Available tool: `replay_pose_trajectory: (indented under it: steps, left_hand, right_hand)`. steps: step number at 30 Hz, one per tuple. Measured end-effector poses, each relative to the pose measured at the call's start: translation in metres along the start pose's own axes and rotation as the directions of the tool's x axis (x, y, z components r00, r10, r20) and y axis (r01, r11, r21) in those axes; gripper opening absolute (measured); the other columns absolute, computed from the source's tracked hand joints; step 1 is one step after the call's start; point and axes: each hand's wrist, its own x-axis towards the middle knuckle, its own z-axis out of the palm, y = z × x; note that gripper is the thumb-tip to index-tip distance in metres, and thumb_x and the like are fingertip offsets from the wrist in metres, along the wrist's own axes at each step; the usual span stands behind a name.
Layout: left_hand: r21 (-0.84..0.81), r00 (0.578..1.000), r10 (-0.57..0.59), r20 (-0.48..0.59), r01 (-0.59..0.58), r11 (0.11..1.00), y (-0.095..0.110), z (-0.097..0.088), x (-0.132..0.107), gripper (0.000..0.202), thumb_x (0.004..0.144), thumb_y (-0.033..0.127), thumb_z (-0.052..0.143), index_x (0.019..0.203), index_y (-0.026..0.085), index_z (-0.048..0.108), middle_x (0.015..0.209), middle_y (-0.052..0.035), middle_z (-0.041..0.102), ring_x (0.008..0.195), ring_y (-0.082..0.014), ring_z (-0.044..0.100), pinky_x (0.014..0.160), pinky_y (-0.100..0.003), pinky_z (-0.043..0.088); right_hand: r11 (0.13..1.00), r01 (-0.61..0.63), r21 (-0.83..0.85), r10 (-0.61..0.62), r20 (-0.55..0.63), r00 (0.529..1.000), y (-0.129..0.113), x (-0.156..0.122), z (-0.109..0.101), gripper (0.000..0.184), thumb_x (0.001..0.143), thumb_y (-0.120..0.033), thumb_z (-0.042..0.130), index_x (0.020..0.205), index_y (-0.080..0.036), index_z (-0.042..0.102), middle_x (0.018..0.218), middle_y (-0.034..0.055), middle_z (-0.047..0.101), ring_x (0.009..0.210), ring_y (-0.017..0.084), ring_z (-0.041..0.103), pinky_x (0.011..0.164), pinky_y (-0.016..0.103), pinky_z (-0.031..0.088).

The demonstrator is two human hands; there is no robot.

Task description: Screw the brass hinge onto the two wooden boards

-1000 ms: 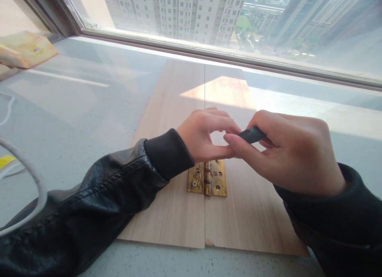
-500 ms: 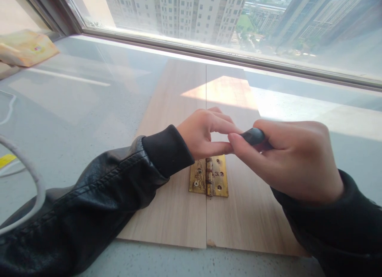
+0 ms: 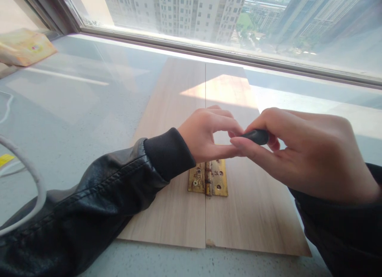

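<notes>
A black screwdriver handle [image 3: 256,137] shows between the thumb and fingers of my right hand [image 3: 310,153]; its shaft is hidden. My left hand [image 3: 210,133] reaches in from the left, thumb and index finger pinched together at the front end of the handle. What those fingertips hold, I cannot make out. Just below them lies a worn brass hinge [image 3: 208,185], its upper part covered by my left hand. The hinge lies across the seam between a left wooden board [image 3: 167,217] and a right wooden board [image 3: 247,221]. A cross-head screw [image 3: 195,183] sits in its left leaf; the right leaf has visible holes.
Both boards lie flat on a pale speckled counter [image 3: 98,110] below a window frame [image 3: 179,44]. A white cable [image 3: 38,189] loops at the left edge. At the far left is a yellow-orange packet [image 3: 28,48].
My right hand has shifted right and turned at the wrist, with the black handle moving slightly right. My left fingertips have followed a little to the right. The hinge and boards stay in place.
</notes>
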Motion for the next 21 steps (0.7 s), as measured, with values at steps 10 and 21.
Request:
replay_pose_trajectory:
  steps: [10, 21]
  left_hand:
    - [-0.083, 0.993, -0.029, 0.117, 0.039, 0.996, 0.000, -0.002, 0.000, 0.008, 0.079, 0.024, 0.063, 0.079, 0.019, 0.070, 0.083, -0.0042, 0.071, 0.080, -0.0152, 0.061, 0.081, -0.033, 0.047]
    - [-0.117, 0.992, 0.012, 0.129, 0.003, 0.993, 0.001, -0.002, 0.000, 0.010, 0.082, 0.021, 0.060, 0.082, 0.018, 0.070, 0.086, -0.0056, 0.071, 0.080, -0.0157, 0.061, 0.084, -0.034, 0.046]
  right_hand:
    - [0.984, -0.176, -0.006, 0.167, -0.280, 0.945, -0.012, -0.001, 0.023, 0.035, 0.068, -0.019, 0.061, 0.053, -0.024, 0.030, 0.045, -0.0070, 0.019, 0.043, 0.008, 0.017, 0.041, 0.029, 0.019]
    - [0.996, -0.057, 0.072, 0.078, -0.332, 0.940, -0.009, -0.004, 0.024, 0.029, 0.067, -0.016, 0.064, 0.058, -0.023, 0.037, 0.054, 0.0003, 0.051, 0.051, 0.014, 0.046, 0.045, 0.030, 0.033]
